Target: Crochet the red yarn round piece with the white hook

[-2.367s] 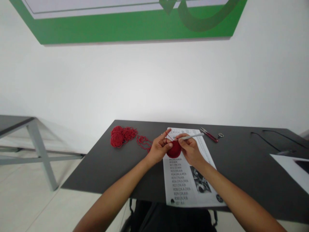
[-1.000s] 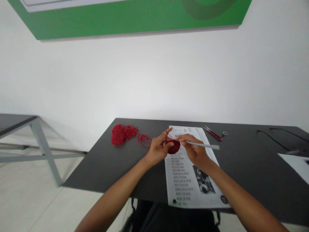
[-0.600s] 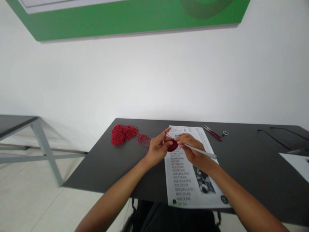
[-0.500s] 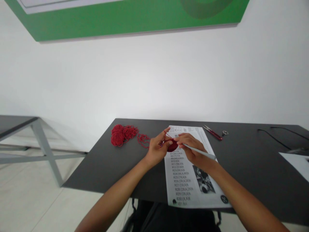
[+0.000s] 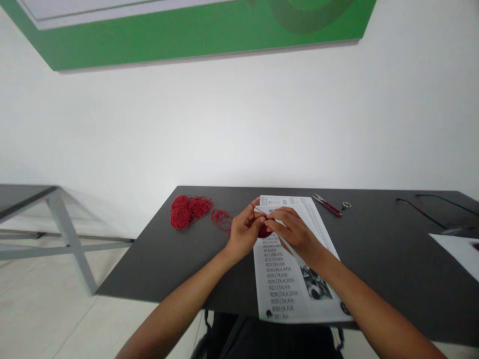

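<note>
My left hand pinches a small dark red crochet piece, with red yarn looped over its raised index finger. My right hand is closed round a crochet hook, whose pale handle slants down under the palm; its tip meets the work between both hands. From the left hand, loose yarn trails across to a tangled heap of red yarn. Beneath the hands lies a printed pattern sheet with rows of text and a dark photo. The fingers partly hide the crochet piece.
Red-handled thread snips and a small metal ring lie beyond my right hand. Eyeglasses and a white paper are at the right of the dark table. Another table stands at the left.
My right hand has turned over, so the hook's handle now points more steeply down and is more covered. The left hand stays nearly in place. The view has shifted slightly.
</note>
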A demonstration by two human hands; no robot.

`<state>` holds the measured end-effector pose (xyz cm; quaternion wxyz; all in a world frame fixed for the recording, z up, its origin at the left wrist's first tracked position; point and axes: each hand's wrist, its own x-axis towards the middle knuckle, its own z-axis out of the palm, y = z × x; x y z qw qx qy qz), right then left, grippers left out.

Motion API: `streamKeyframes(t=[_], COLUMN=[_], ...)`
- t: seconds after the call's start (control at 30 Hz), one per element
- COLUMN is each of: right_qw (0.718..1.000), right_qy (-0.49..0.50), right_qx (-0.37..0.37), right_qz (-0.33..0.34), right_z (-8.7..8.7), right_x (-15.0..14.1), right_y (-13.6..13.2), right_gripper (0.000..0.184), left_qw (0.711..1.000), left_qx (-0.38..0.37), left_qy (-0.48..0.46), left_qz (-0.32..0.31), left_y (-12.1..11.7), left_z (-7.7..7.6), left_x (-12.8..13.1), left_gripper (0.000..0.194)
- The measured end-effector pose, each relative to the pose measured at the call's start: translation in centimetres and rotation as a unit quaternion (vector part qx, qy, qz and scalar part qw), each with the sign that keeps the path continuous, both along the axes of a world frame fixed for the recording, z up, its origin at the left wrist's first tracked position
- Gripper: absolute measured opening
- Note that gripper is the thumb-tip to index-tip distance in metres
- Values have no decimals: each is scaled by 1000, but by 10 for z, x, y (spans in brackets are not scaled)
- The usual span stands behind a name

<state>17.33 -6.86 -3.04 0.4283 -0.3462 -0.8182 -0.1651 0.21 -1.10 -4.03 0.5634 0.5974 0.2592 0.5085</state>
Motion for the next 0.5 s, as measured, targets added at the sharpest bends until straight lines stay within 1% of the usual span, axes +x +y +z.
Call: streamKeyframes(t=[0.07, 0.13, 0.17, 0.23, 0.27, 0.33, 0.43, 0.5], right_qw=[999, 999, 998, 992, 986, 967, 942, 940], right_qy=[3, 32, 56, 122, 159, 225, 281, 276], right_qx=[29, 39, 33, -13, -46, -108, -159, -178], right_qz=[-18, -15, -7, 12, 24, 55, 94, 90], right_z=[-1, -4, -5, -7, -7, -6, -2, 0], right_x=[-2, -3, -3, -3, -4, -4, -6, -7], right_y=[-1, -2, -2, -3, -3, -4, -4, -4], right_gripper=[25, 28, 29, 27, 25, 19, 18, 16], left_qw=[993, 974, 963, 947, 945, 953, 979, 992], left_qx=[-84, -164, -195, -232, -235, -214, -128, -58], left_qy=[-70, -126, -145, -161, -161, -151, -115, -79], left_qz=[-38, -89, -114, -151, -159, -153, -112, -84], left_y=[-4, -7, -9, -10, -9, -5, 6, 13], left_z=[-1, 0, 1, 3, 5, 7, 10, 12], left_x=[3, 5, 6, 4, 3, -1, -7, -11], left_gripper=[64, 64, 62, 61, 62, 67, 76, 81])
